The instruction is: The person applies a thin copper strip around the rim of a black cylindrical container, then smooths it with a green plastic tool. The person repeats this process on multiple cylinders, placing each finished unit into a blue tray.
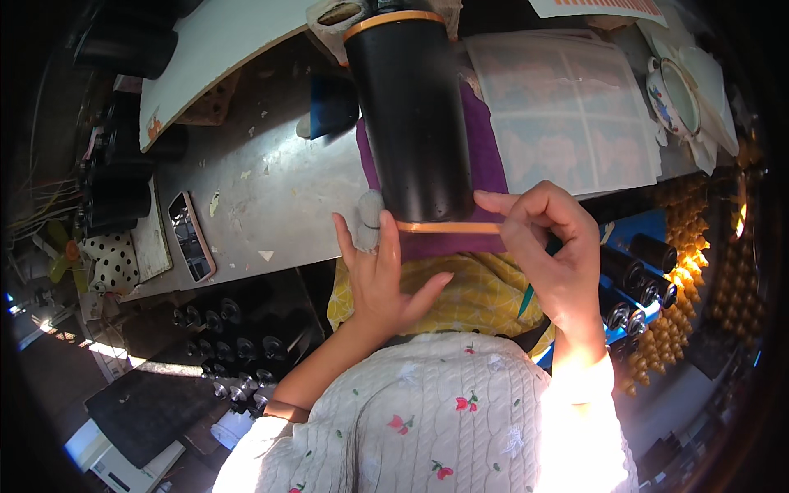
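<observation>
A large black cylinder [415, 123] lies on a purple cloth [491, 156], pointing away from me, with an orange band round its far end. Across its near end runs a thin orange strip [448, 228]. My right hand [555, 246] pinches the strip's right end, its index finger stretched toward the cylinder. A slim dark-green pointed tool [527, 297] also sticks out from that hand; its upper part is hidden. With fingers spread, my left hand [380, 275] touches the strip's left end at the cylinder's edge. One of its fingers wears a grey cover [369, 220].
A phone [191, 237] lies on the metal table [271, 205] at left. Printed sheets [567, 115] and an enamel pot [674, 97] are at right. Black cylinders with shiny ends [629, 275] stand by my right arm, more [234, 345] below left. Gold studded pieces [670, 329] fill the far right.
</observation>
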{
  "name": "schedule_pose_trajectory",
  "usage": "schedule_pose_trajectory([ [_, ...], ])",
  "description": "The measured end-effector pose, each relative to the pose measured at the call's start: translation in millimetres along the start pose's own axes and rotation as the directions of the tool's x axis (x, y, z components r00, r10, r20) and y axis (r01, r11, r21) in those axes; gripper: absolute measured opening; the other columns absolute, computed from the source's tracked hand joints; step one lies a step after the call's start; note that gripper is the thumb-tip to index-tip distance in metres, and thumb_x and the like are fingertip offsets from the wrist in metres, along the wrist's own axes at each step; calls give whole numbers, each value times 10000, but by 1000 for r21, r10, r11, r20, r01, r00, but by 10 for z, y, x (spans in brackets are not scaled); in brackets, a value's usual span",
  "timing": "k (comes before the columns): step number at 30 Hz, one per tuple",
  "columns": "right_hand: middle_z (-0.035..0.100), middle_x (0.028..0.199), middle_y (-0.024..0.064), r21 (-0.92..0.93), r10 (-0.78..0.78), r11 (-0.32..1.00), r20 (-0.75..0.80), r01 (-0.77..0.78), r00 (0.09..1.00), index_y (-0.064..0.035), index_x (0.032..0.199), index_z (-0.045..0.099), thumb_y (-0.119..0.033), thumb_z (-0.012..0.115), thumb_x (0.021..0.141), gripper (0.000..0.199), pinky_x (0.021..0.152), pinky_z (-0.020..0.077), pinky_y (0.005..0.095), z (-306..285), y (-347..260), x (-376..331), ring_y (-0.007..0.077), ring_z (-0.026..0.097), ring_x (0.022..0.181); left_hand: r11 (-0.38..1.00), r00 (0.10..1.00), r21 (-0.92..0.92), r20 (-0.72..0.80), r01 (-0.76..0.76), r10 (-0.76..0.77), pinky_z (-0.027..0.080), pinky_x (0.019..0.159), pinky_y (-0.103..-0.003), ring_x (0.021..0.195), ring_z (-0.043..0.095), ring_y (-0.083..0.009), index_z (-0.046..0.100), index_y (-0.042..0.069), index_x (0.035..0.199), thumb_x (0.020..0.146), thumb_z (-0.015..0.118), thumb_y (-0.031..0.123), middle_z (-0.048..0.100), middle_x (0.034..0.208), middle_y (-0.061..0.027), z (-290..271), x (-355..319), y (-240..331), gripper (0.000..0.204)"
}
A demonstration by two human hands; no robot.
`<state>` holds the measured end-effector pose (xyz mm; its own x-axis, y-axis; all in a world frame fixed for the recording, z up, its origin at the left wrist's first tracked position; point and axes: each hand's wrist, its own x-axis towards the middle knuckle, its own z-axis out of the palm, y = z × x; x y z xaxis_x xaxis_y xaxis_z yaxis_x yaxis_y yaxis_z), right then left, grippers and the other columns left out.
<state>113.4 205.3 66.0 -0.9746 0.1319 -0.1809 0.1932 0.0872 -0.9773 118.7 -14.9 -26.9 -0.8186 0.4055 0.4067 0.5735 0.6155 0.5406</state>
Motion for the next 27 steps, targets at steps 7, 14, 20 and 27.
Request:
schedule_pose_trajectory([
  [7,766,1032,132,67,7,998,-23,-5,1000,-19,809,586,6,636,882,92,596,370,175,-2,130,32,-10,511,692,999,1000,49,24,-17,16,57,1121,-762,1147,558,-420,242,-98,1538,801,804,407,589,1202,-230,33,-39,27,1056],
  [14,768,1039,102,90,-9,996,21,7,1000,-36,810,612,0,638,884,86,582,347,182,-64,219,56,-4,432,639,949,997,306,34,-77,70,-49,1079,-793,1446,252,-527,425,76,1514,820,756,502,390,1547,-200,94,-76,130,879],
  [20,761,1043,64,286,7,958,1,-6,1000,-37,855,658,-22,662,898,45,590,350,188,-20,424,74,2,441,649,882,950,356,169,-308,264,-168,1031,-789,1484,-13,-593,243,82,1601,823,727,598,305,1606,-228,91,108,332,1052],
  [27,697,962,9,297,-20,954,-54,35,998,-36,875,654,-61,727,864,78,662,380,234,109,546,116,58,531,784,892,992,443,121,-88,38,-27,1154,-711,1212,455,-383,310,26,1578,759,830,492,502,1111,-176,-200,767,211,1076],
])
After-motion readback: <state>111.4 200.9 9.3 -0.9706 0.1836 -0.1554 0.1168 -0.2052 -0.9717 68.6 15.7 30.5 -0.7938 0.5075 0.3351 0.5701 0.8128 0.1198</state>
